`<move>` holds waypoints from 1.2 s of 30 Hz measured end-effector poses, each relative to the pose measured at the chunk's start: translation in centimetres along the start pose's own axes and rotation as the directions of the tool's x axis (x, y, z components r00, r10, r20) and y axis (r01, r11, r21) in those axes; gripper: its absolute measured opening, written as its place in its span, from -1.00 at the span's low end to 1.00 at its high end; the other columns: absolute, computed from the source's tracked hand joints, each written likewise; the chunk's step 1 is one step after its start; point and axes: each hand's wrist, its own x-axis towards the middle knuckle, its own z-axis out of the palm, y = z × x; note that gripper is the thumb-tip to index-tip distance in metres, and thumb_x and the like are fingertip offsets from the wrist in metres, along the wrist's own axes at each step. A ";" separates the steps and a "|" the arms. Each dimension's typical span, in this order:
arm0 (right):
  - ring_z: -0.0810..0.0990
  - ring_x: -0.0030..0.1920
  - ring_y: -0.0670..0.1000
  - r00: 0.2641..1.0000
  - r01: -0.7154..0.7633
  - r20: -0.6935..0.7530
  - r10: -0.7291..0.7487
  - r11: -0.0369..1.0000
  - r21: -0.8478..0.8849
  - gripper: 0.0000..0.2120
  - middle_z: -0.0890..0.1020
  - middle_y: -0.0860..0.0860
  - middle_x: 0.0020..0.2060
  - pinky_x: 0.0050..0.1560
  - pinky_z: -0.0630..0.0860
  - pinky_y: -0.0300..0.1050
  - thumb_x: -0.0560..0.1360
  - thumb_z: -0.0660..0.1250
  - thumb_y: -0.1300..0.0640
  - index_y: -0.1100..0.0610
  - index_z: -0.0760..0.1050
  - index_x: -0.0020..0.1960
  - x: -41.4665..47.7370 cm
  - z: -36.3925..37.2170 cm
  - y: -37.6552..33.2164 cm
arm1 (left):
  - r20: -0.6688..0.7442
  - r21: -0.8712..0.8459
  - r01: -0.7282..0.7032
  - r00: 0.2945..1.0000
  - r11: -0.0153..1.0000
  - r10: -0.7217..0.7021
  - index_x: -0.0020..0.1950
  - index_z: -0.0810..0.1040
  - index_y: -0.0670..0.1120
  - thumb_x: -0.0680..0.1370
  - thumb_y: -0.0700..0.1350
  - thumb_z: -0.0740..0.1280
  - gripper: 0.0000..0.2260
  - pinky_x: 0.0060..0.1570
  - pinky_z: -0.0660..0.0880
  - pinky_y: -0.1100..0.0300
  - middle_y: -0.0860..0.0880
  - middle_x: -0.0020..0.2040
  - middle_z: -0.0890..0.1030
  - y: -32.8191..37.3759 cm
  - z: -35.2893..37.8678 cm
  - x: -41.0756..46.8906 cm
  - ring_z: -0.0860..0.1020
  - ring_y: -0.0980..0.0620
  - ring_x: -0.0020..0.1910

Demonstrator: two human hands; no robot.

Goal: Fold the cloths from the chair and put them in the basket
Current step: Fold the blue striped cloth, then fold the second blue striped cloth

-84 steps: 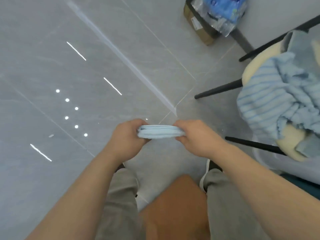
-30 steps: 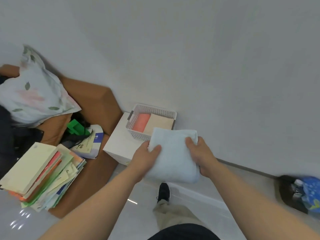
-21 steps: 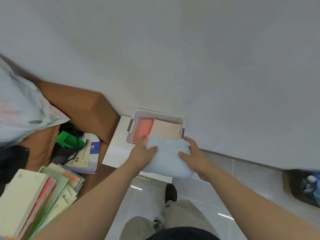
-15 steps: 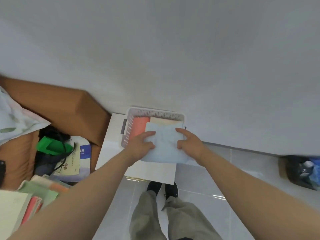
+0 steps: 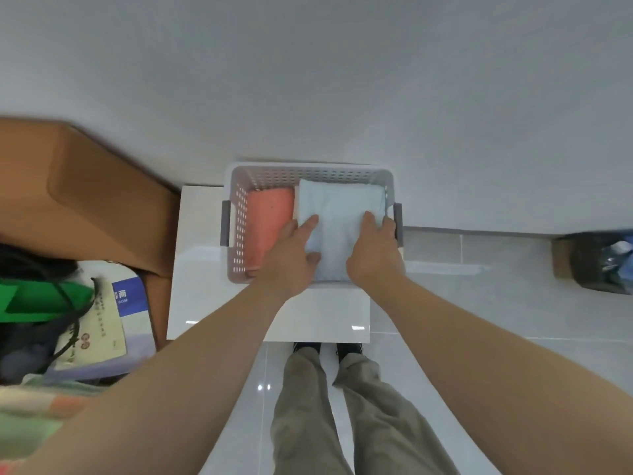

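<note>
From the head view, the folded light blue cloth (image 5: 342, 228) lies in the basket (image 5: 308, 171), filling the half toward 3 o'clock, just beside a salmon cloth (image 5: 269, 228). Our left hand (image 5: 291, 255) and right hand (image 5: 375, 250) each pinch a side edge. Its long axis runs from 6 to 12 o'clock, toward the wall. If we pull our fingers out carelessly, we likely drag the layers and open the fold.
</note>
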 end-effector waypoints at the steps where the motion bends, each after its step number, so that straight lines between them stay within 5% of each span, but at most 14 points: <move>1: 0.26 0.44 0.21 0.999 0.004 -0.034 -0.007 0.996 -0.086 -0.18 -0.08 0.16 0.53 0.28 0.43 0.08 0.51 0.29 0.27 0.07 -0.11 0.61 -0.3 0.0 0.0 | -0.019 0.027 -0.014 1.000 1.000 0.014 0.60 0.09 0.18 0.62 -0.05 0.30 -0.38 0.44 0.17 0.19 -0.01 0.62 0.00 0.1 0.1 -0.2 0.14 0.00 0.57; 4: 0.22 0.42 0.21 0.974 0.115 -0.119 -0.193 0.872 -0.476 -0.11 -0.17 0.19 0.56 0.31 0.36 0.05 0.50 0.33 0.13 0.12 -0.19 0.60 -0.4 0.0 -0.6 | -0.082 0.213 -0.067 0.993 0.975 0.086 0.60 0.12 0.12 0.59 0.02 0.34 -0.37 0.43 0.27 0.07 -0.02 0.62 -0.06 0.3 -0.4 0.1 0.20 -0.06 0.54; 6: 0.29 0.36 0.20 0.965 0.156 -0.088 -0.245 0.815 -0.558 -0.11 -0.06 0.15 0.55 0.26 0.37 0.02 0.46 0.36 0.16 0.10 -0.13 0.59 -0.2 0.2 -0.9 | -0.082 0.327 -0.068 0.992 0.942 0.100 0.58 0.15 0.12 0.56 0.02 0.36 -0.36 0.36 0.39 0.00 0.00 0.62 -0.11 0.2 -0.9 0.3 0.31 -0.12 0.45; 10: 0.39 0.31 0.19 0.991 0.130 0.013 -0.136 0.909 -0.395 -0.14 0.03 0.10 0.54 0.14 0.47 0.09 0.46 0.36 0.27 0.06 -0.07 0.59 0.2 0.5 -0.9 | 0.012 0.504 -0.102 0.994 0.858 0.111 0.59 0.11 0.12 0.54 -0.17 0.35 -0.31 0.11 0.51 0.01 0.07 0.60 -0.26 0.6 -2.2 0.1 0.38 -0.14 0.28; 15: 0.38 0.41 0.18 0.986 0.160 0.071 -0.150 0.969 -0.186 -0.27 0.11 0.04 0.56 0.25 0.45 0.12 0.52 0.22 0.34 0.06 0.02 0.60 -3.5 -3.0 -0.6 | 0.056 0.533 -0.045 0.998 0.845 0.018 0.61 0.08 0.06 0.57 -0.20 0.29 -0.33 -0.08 0.40 0.11 0.02 0.62 -0.26 3.9 -5.2 -3.2 0.41 -0.15 0.32; 22: 0.46 0.37 0.09 1.000 0.002 0.001 -0.002 0.952 0.305 -0.51 0.48 0.08 0.39 0.32 0.39 -0.10 0.55 0.16 0.33 0.11 0.40 0.45 -14.6 -12.1 5.0 | 0.221 0.425 -0.224 0.965 0.877 0.140 0.54 0.29 0.04 0.64 -0.09 0.23 -0.55 0.37 0.32 0.09 0.02 0.61 0.11 13.6 -6.3 -12.6 0.30 -0.02 0.49; 25: 0.56 0.26 0.09 0.990 -0.059 -0.076 0.121 0.832 0.551 -0.61 0.57 0.04 0.29 0.30 0.48 -0.05 0.57 0.16 0.27 0.11 0.51 0.35 -17.9 -14.9 10.1 | 0.220 0.342 -0.312 0.944 0.886 0.247 0.41 0.43 0.02 0.62 -0.10 0.25 -0.65 0.33 0.31 0.16 0.02 0.48 0.32 19.3 -4.1 -15.3 0.40 -0.01 0.39; 29: 0.70 -0.07 0.05 0.939 -0.089 -0.107 0.326 0.532 0.842 -0.73 0.68 0.04 -0.07 -0.04 0.63 -0.02 0.53 0.23 0.23 0.07 0.57 0.17 -21.6 -18.5 18.8 | 0.308 0.312 -0.458 0.878 0.832 0.367 0.30 0.47 0.04 0.57 -0.12 0.28 -0.70 0.21 0.43 0.16 0.04 0.38 0.35 27.4 1.6 -18.6 0.49 0.03 0.19; 36: 0.69 -0.18 0.03 0.842 0.013 -0.145 0.520 0.248 0.969 -0.82 0.66 0.05 -0.03 -0.25 0.54 -0.14 0.56 0.26 0.25 0.08 0.55 0.10 -29.6 -22.6 38.9 | 0.401 0.275 -0.648 0.749 0.711 0.527 0.22 0.51 0.07 0.56 -0.07 0.33 -0.76 0.10 0.42 0.24 0.04 0.31 0.42 42.7 16.0 -24.4 0.49 0.12 0.04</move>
